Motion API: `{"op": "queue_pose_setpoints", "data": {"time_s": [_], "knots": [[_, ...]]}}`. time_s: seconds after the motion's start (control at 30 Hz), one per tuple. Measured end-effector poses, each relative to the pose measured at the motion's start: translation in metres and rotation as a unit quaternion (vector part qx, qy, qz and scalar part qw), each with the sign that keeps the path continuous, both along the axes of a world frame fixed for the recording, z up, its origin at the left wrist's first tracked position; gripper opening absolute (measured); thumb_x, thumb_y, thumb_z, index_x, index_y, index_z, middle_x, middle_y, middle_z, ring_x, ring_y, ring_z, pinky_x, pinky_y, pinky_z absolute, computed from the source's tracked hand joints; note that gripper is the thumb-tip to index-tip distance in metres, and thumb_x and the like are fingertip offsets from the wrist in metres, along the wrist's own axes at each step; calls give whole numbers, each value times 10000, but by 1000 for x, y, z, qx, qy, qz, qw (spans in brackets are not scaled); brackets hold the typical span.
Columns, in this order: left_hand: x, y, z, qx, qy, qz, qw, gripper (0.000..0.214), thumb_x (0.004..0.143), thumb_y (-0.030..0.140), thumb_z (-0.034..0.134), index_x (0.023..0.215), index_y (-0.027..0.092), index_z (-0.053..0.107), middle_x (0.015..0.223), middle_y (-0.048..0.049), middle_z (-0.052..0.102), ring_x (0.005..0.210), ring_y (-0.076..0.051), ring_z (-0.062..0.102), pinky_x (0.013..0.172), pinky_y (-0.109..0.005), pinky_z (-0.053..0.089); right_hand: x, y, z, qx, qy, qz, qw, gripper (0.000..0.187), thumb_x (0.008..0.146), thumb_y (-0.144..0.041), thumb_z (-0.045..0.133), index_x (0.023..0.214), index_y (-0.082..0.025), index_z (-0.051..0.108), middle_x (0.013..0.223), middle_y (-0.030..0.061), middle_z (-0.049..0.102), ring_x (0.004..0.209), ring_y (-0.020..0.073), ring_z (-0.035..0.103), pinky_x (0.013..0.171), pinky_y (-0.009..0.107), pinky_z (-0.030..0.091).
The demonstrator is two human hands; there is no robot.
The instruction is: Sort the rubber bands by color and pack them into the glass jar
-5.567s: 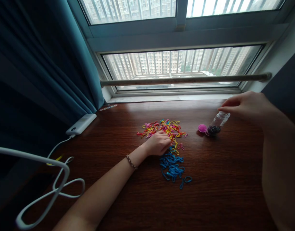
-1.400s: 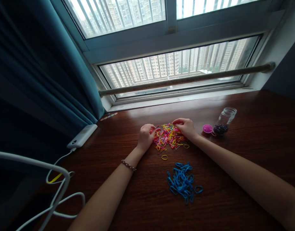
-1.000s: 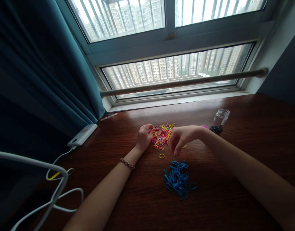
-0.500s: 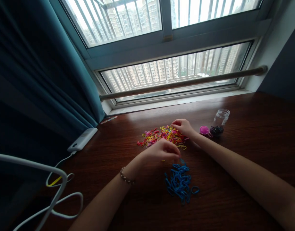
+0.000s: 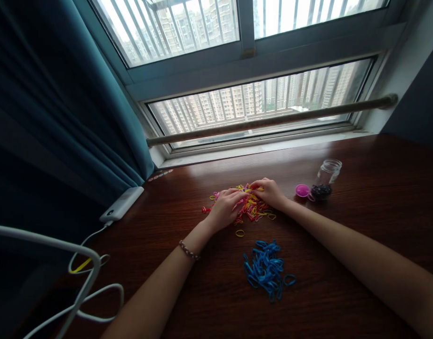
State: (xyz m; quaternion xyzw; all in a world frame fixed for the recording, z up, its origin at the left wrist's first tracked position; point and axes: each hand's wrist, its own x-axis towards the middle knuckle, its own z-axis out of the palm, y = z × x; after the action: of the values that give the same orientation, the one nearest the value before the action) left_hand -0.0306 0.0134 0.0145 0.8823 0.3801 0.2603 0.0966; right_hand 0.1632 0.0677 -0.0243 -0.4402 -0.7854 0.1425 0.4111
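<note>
A mixed pile of red, pink and yellow rubber bands (image 5: 252,207) lies on the wooden table, with both hands at it. My left hand (image 5: 224,208), wearing a braided bracelet (image 5: 188,250), reaches over the pile's left side; its fingers are close together, bent down at the tips, and what they pinch is hidden. On the far right side, my right hand (image 5: 270,193) has thumb and fingertips pinched at a yellow band. Nearer to me is a separate heap of blue rubber bands (image 5: 265,269). A single yellow rubber band (image 5: 240,233) rests between the two piles.
At the right stand a clear jar (image 5: 328,173) with dark bands at its bottom and a pink lid (image 5: 302,190) beside it. A white power bank (image 5: 122,204) with a white cable (image 5: 92,254) is at the left, near the blue curtain (image 5: 107,117). A window is behind.
My left hand has moved from above the blue heap forward and left to the mixed pile. My right hand stays at the pile, its fingers shifted slightly.
</note>
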Motion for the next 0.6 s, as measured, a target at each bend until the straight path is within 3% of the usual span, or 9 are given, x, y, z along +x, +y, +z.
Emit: {"op": "queue_pose_setpoints", "data": {"time_s": [0.1, 0.27, 0.6], "knots": [[-6, 8, -16, 32, 53, 26, 998, 387, 856, 240, 428, 1242, 229, 437, 1216, -85, 543, 1181, -209, 425, 1007, -441, 275, 1, 0, 0, -1, 37, -27, 999, 126, 742, -228, 596, 821, -216, 694, 753, 14, 690, 707, 152, 587, 655, 246, 424], [-8, 13, -27, 32, 29, 98, 994, 356, 859, 246, 415, 1210, 197, 445, 1204, -93, 550, 1168, -214, 446, 1008, -466, 263, 3, -1, 3, -24, 74, -31, 996, 146, 767, -254, 557, 814, -211, 689, 767, 14, 693, 700, 147, 608, 642, 238, 427], [-14, 21, -29, 23, -67, 136, 988, 326, 772, 168, 538, 1098, 163, 531, 1046, -89, 626, 969, -197, 578, 881, -346, 437, 1, -3, 6, -44, 82, -33, 995, 147, 721, -257, 596, 818, -200, 692, 755, 15, 695, 650, 135, 608, 621, 231, 437]]}}
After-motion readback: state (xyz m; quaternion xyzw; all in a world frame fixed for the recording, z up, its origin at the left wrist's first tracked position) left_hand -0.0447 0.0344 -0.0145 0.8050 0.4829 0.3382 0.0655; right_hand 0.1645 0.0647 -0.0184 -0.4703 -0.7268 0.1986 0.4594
